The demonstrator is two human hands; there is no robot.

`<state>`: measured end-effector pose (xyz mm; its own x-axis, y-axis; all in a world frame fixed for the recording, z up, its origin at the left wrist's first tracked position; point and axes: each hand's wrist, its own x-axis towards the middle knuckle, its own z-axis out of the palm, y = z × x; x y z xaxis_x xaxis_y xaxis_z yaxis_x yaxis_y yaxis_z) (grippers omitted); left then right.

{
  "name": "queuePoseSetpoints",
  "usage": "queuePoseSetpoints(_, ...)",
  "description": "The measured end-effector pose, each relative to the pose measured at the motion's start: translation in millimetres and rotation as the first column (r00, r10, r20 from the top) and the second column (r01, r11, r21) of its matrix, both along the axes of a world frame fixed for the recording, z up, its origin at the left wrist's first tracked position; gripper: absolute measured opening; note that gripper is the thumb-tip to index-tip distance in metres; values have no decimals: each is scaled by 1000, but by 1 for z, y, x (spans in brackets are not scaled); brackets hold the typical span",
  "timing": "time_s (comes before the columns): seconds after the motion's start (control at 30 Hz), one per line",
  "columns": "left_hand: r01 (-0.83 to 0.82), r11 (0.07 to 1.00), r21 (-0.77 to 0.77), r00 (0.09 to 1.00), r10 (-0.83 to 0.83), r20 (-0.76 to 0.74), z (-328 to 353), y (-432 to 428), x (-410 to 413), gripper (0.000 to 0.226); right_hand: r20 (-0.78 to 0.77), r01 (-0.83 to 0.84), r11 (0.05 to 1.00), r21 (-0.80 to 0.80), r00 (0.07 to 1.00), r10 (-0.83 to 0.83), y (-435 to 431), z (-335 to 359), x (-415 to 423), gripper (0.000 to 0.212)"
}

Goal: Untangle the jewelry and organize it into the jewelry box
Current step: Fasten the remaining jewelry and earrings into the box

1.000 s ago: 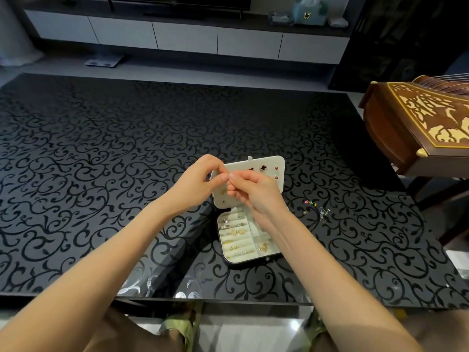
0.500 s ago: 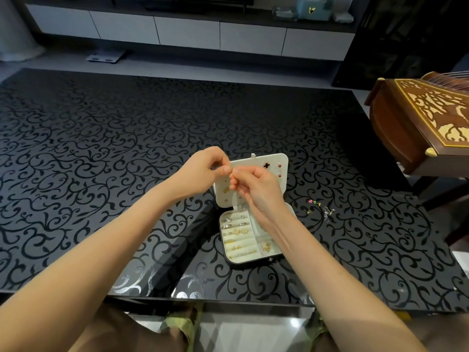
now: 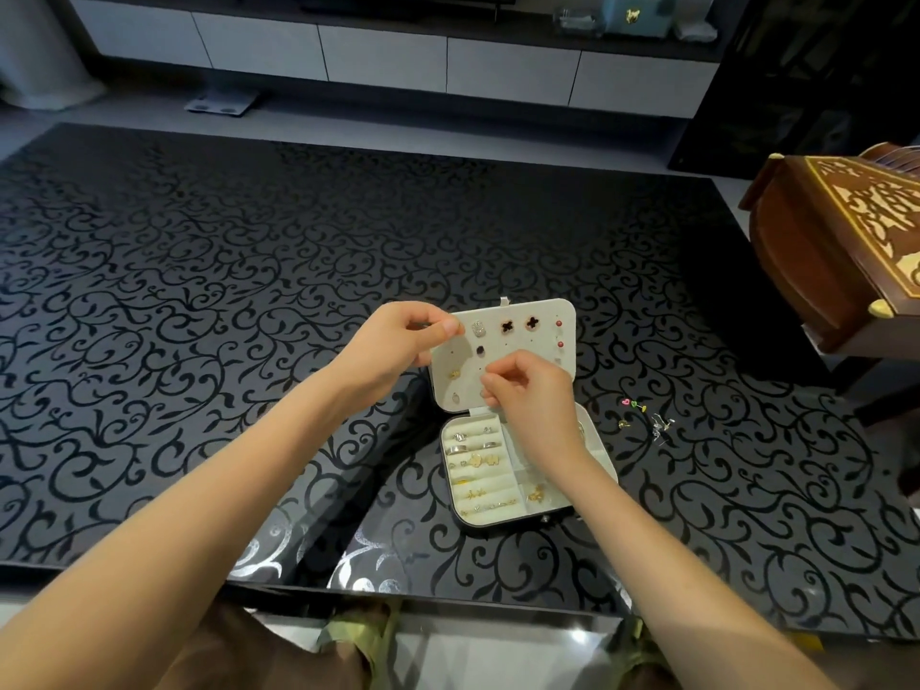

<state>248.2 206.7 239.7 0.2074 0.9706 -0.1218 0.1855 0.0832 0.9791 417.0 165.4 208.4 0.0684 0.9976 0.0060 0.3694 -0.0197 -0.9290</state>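
A small white jewelry box (image 3: pixel 597 458) lies open on the black patterned table. Its tray holds several rings and gold pieces (image 3: pixel 475 460). The upright lid panel (image 3: pixel 540 348) carries clover studs (image 3: pixel 520 325), red studs and other earrings. My left hand (image 3: pixel 393 338) pinches the lid's upper left corner. My right hand (image 3: pixel 535 398) is over the panel's lower middle, its fingertips pinched together on a tiny earring that they mostly hide. Loose jewelry (image 3: pixel 644 415) lies on the table to the right of the box.
The glossy black table (image 3: pixel 199 291) stretches far to the left and back. A carved wooden box (image 3: pixel 846 246) stands off the table's right edge. The table's near edge runs just above my knees. A white low cabinet (image 3: pixel 388 57) stands at the far wall.
My hands, pinched together in front of the lid before, have parted. The left hand now holds the lid's corner and the right hand has dropped to the panel's lower middle.
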Motion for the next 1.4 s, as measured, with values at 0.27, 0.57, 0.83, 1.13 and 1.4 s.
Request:
queuePoseSetpoints(0.27,-18,997,-74,989,29,143,2,-1,2,16,91,-14,1000,24,996,12,4,-1,-5,11)
queuePoseSetpoints(0.57,-39,996,-86,990,50,129,-1,1,1,17,-3,-12,1000,-29,1000,12,5,0,-8,13)
queuePoseSetpoints(0.83,-34,995,-99,984,50,169,0,-1,2,15,-147,33,991,-126,988,-52,7,1,-5,7)
queuePoseSetpoints(1.13,-9,995,-97,988,24,151,2,-4,0,15,207,44,998,35,977,-50,12,3,-9,8)
queuePoseSetpoints(1.4,135,984,-116,965,-104,242,7,-11,-5,13,775,-186,806,562,460,-434,10,10,13,74)
